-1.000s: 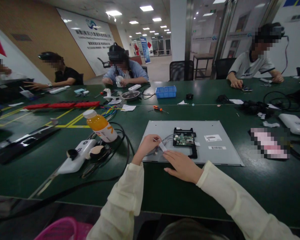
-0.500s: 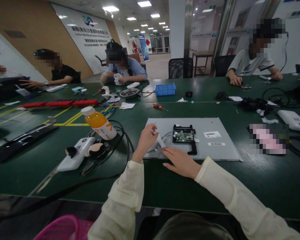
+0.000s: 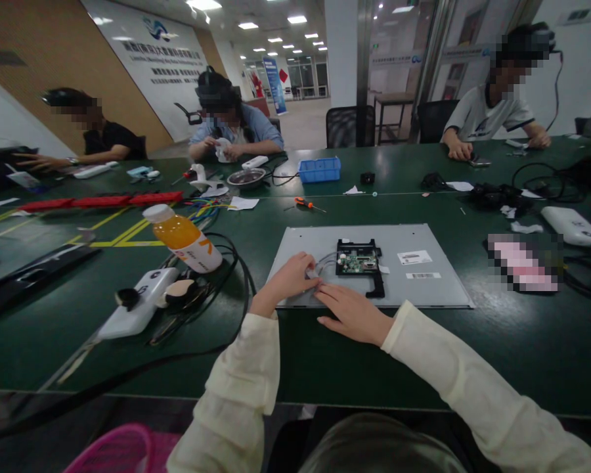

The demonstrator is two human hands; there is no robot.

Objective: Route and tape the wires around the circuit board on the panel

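A grey metal panel (image 3: 438, 289) lies flat on the green table. On it sits a black bracket with a green circuit board (image 3: 357, 261), and thin grey wires run left from the board. My left hand (image 3: 293, 279) is at the panel's left part, its thumb and fingers pinched on a small strip of pale tape (image 3: 313, 272) beside the wires. My right hand (image 3: 352, 312) rests palm down across the panel's front edge, fingers extended, their tips touching the panel close to my left fingertips. Two white labels are stuck on the panel's right side.
An orange drink bottle (image 3: 184, 240), a white power bank (image 3: 138, 305) and black cables stand left. Beyond the panel are an orange screwdriver (image 3: 308, 204) and a blue basket (image 3: 320, 169). A pink phone (image 3: 522, 263) lies right. Three people sit across the table.
My left hand has come down to the panel beside my right fingertips; the strip, raised between the hands before, is now low against the panel. The whole view has shifted slightly.
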